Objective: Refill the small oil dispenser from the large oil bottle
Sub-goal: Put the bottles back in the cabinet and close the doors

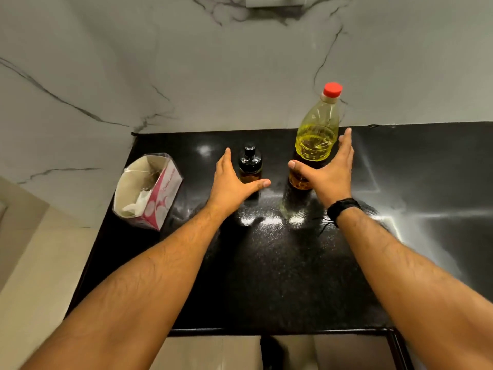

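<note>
hands [234,182] open, dispenser [250,164] low, bottle [316,140] half-full

The only lettering in view stands on the pink side of the tissue box [160,194] at the left of the worktop [266,276]; it is white, runs slantwise up the panel and seems to begin "ORI", though the rest is too blurred to read with certainty; the large oil bottle [317,140] and the small oil dispenser [250,166] show no readable label, brand or number.
</note>
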